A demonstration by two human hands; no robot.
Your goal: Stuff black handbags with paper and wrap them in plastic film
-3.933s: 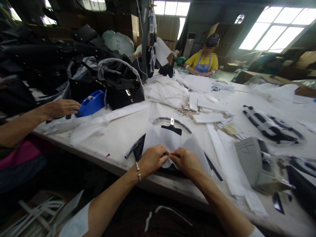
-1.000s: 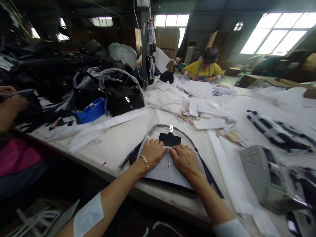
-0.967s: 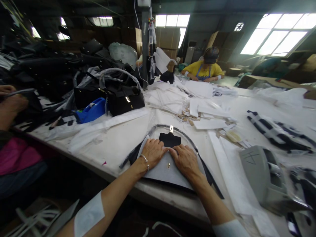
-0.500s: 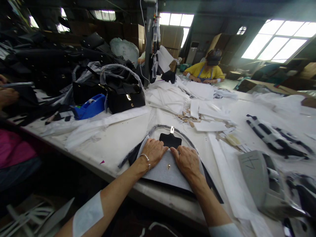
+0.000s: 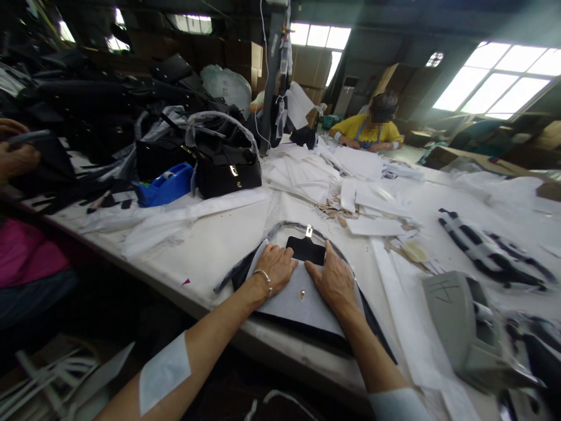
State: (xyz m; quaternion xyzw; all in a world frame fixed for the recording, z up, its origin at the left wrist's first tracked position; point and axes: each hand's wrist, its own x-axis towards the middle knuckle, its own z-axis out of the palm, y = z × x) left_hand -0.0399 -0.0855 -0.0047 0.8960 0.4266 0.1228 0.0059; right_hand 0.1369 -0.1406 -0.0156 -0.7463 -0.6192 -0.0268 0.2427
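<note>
A black handbag lies flat at the table's front edge, with a pale protective sheet spread over its body. A small gold fitting shows through the sheet. Above the sheet's upper edge is the bag's black flap tab, tipped by a gold clasp plate. My left hand, with a bracelet at the wrist, is closed on the sheet's upper left edge, fingers bent. My right hand rests on the right side of the sheet, thumb and forefinger apart, forefinger beside the tab. The wrapped handle arches behind.
A finished black handbag and a blue tape dispenser stand at left. White sheets are heaped behind. A grey machine and wrapped straps lie at right. Co-workers sit opposite and at left.
My right hand has opened, its forefinger now stretched up beside the flap tab. My left hand stays on the sheet's edge. The view has shifted slightly.
</note>
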